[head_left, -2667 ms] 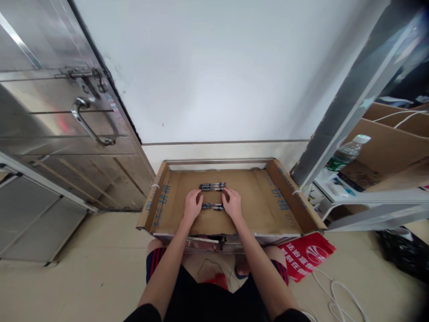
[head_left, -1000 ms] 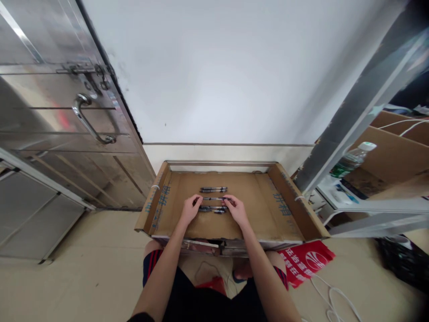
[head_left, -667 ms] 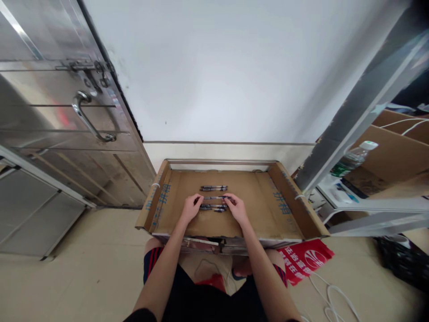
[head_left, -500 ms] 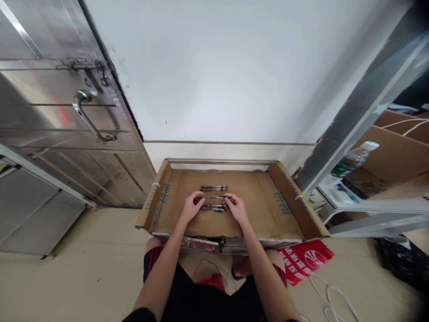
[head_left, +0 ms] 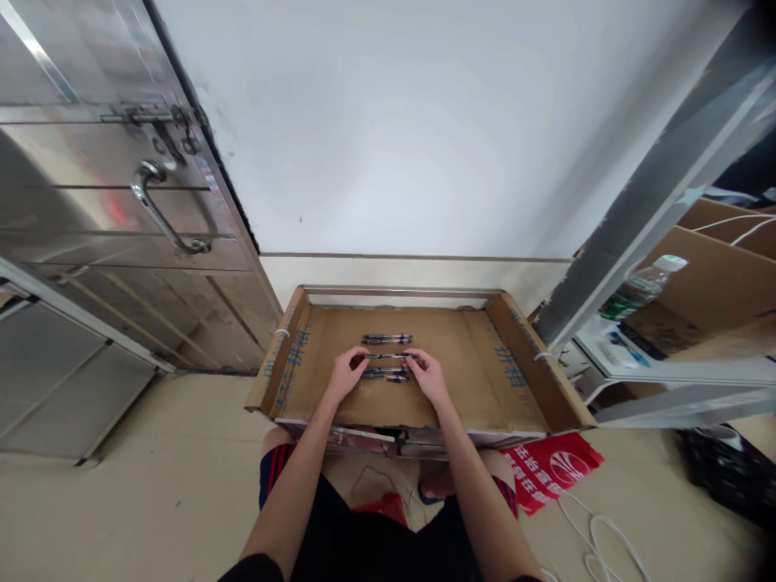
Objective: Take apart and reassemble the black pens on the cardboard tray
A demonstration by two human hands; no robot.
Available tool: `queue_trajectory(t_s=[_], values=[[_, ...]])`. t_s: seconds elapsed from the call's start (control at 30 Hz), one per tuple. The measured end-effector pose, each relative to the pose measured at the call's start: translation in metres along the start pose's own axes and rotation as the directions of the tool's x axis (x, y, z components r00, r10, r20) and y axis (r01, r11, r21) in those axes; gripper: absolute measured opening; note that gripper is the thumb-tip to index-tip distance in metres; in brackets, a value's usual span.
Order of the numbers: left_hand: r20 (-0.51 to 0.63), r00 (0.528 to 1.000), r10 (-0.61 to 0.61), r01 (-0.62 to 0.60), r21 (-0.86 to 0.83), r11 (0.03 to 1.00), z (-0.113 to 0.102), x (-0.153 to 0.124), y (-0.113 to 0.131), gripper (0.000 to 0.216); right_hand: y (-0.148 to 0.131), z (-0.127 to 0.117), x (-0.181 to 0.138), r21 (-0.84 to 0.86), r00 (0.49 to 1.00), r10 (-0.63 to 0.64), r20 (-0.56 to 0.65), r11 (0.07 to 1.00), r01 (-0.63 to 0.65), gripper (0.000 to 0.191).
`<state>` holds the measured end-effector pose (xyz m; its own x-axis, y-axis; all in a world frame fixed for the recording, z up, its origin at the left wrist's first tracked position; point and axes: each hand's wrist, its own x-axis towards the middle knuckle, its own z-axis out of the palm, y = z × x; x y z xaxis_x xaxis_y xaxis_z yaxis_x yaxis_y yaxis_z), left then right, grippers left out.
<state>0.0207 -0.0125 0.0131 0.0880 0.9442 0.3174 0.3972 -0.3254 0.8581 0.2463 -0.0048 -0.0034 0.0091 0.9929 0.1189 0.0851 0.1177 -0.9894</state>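
A dark, slim pen [head_left: 388, 356] lies crosswise between my two hands. My left hand [head_left: 347, 373] pinches its left end, and my right hand [head_left: 427, 375] pinches its right end. Just beyond it, a row of pens [head_left: 386, 339] rests on the cardboard surface [head_left: 473, 356], side by side. Nearer to me, between my wrists, lie more pens [head_left: 377, 373], partly hidden by my fingers. One short dark piece [head_left: 397, 379] sits at the right of that near group; its kind is too small to make out.
Raised cardboard flaps [head_left: 515, 323] border the surface left and right. A white wall [head_left: 388, 145] stands behind. To the left is a metal door [head_left: 121, 226]; to the right, a plastic bottle [head_left: 643, 287] on a white shelf. A red banner [head_left: 554, 469] and white cable [head_left: 600, 533] lie on the floor.
Almost nothing differs. Both hands keep the pen in the same place, and the other pens lie as before.
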Motion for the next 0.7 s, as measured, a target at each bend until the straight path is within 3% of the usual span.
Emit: queue_trajectory(t_s=[0.2, 0.43, 0.57, 0.7], values=[[0.014, 0.999, -0.031, 0.031, 0.021, 0.999, -0.0012, 0.0004, 0.0010, 0.024, 0.0021, -0.0003, 0.0007, 0.030, 1.000, -0.015, 0.001, 0.999, 0.015, 0.029], [0.000, 0.999, 0.042, -0.042, 0.029, 0.999, -0.0013, 0.0007, 0.0033, 0.020, -0.0009, -0.0002, 0.0000, 0.009, 1.000, -0.013, 0.014, 1.000, 0.013, 0.029], [-0.008, 1.000, -0.010, 0.011, 0.075, 0.997, -0.0020, 0.0005, 0.0024, 0.030, -0.0056, -0.0002, -0.0009, 0.018, 1.000, -0.022, -0.006, 1.000, 0.022, 0.029], [-0.033, 0.999, -0.034, 0.035, 0.004, 0.999, -0.0014, 0.0004, -0.0018, 0.027, -0.0071, -0.0024, -0.0009, -0.022, 0.996, -0.065, -0.065, 0.998, 0.063, 0.025]])
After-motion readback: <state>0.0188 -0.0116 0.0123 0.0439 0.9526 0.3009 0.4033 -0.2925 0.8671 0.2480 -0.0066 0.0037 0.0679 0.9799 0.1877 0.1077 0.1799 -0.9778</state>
